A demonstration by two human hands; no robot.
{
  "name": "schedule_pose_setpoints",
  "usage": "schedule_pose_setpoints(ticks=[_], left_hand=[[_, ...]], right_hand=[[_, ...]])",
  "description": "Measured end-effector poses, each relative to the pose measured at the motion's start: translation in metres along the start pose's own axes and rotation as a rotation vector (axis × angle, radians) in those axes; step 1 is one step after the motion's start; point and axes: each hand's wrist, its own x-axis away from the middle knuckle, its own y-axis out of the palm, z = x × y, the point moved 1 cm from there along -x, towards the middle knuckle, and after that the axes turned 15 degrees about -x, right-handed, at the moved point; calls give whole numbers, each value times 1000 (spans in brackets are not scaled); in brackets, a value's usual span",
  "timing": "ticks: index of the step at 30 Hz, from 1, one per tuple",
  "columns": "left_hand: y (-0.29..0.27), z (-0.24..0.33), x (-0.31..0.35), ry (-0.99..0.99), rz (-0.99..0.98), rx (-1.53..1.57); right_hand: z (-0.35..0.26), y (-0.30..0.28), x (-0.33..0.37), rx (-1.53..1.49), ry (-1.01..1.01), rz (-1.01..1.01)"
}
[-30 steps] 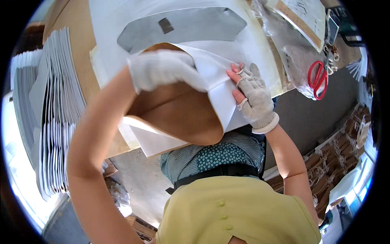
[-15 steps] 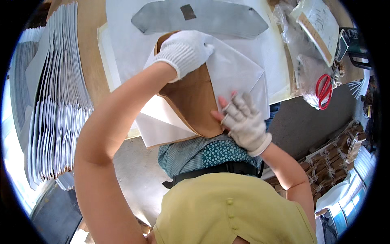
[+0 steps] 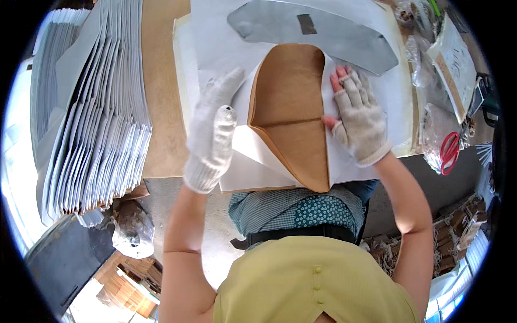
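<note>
- The right hand is laid, fingers outstretched, on the paper bag's right side.
- The left hand is held left of the bag, fingers extended.
- On the table, the bag's brown mouth is pointed lengthwise away from the wearer, slightly leftward.
- Left of it, a paper stack is seen; right, grey floor.

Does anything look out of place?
The beige knit glove on the right hand leaves some fingertips bare and mismatches the white knit glove on the left hand. Red-handled scissors jut past the tan table, looking easy to knock off.

Left hand slightly blurred; paper stack cut off at top
</note>
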Motion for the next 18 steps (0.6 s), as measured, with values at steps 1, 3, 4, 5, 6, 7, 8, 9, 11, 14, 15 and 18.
schedule_pose_setpoints(ticks=[1,3,4,5,6,7,8,9,11,14,15,18], left_hand=[[1,-15,10,-7,22,-167],[11,-45,15,49,60,-431],[13,-46,15,25,58,-446],[16,-45,15,3,54,-460],[18,-42,14,-19,59,-477],[17,-38,15,-58,30,-479],[20,-39,17,-45,24,-501],[22,-41,19,-33,17,-528],[17,-40,17,10,-5,-491],[28,-40,13,76,39,-544],[31,-42,16,81,21,-638],[39,-42,14,128,7,-857]], right_hand=[[2,4,-14,-3,-43,-2],[6,9,-33,14,-102,17],[10,12,-42,6,-106,20],[14,16,-50,-2,-110,23],[16,18,-59,-9,-122,31],[15,20,-65,-9,-132,52],[10,19,-65,-12,-120,25],[-1,16,-64,-18,-109,-1],[-22,13,-51,-108,-216,-107],[-41,30,8,-391,-562,-235],[-49,24,18,-495,-591,-377],[-57,22,18,-625,-634,-507]])
